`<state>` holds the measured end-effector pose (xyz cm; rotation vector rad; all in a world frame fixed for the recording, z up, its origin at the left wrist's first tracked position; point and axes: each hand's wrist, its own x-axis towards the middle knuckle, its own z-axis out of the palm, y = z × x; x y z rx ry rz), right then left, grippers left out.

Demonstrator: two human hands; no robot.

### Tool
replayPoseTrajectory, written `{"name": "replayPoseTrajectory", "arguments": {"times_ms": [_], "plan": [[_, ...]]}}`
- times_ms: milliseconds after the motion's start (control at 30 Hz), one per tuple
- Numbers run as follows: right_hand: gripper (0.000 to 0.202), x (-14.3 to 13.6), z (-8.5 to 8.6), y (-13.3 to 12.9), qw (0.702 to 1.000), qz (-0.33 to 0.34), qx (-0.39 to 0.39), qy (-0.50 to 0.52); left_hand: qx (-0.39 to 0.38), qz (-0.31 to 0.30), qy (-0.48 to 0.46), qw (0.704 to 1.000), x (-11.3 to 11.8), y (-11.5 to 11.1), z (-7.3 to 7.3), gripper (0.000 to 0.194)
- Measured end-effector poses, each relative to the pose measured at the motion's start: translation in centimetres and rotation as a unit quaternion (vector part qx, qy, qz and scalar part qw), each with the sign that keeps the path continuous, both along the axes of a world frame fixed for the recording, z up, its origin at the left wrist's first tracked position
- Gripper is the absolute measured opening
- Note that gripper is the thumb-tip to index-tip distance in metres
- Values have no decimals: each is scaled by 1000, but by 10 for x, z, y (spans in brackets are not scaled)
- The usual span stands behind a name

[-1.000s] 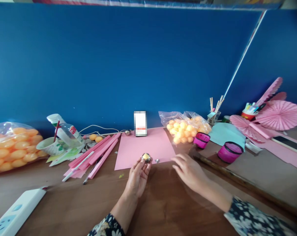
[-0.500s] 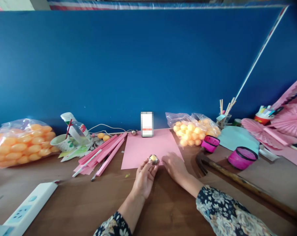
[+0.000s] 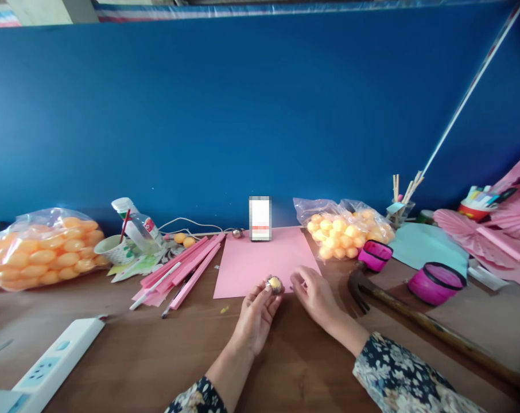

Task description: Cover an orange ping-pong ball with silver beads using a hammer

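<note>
Left hand [image 3: 256, 314] holding yellow-centred piece [image 3: 274, 284], right hand [image 3: 312, 293], grip unclear, bag [image 3: 48, 216] of orange balls [image 3: 33, 258]

A brown surface [image 3: 156, 355] carries a pink sheet [image 3: 260, 264] near its middle. To the left lie pink paper strips [image 3: 194, 272], a bag of orange balls [image 3: 45, 252] and a white power strip [image 3: 74, 338]; to the right, a hammer [image 3: 415, 312].
</note>
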<state>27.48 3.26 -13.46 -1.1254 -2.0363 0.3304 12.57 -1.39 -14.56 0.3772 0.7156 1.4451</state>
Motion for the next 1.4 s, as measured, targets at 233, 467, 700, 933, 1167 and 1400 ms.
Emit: {"name": "replayPoseTrajectory", "arguments": {"times_ms": [233,467,700,933,1167,1400], "plan": [[19,7,0,-7,959,34,-197,199,-2,-2,2,1000,1,-1,2,27],[16,4,-3,-14,954,41,-181,236,12,-24,17,1000,0,-1,0,35],[12,3,1,-17,962,39,-149,226,-10,-20,37,999,3,-2,4,37],[14,4,2,-16,957,48,-174,229,1,-11,35,999,4,-1,1,33],[15,5,0,-16,958,43,-173,225,-4,-18,36,999,3,-1,1,32],[12,5,4,-17,965,48,-152,207,-5,-23,46,999,4,-2,1,34]]}}
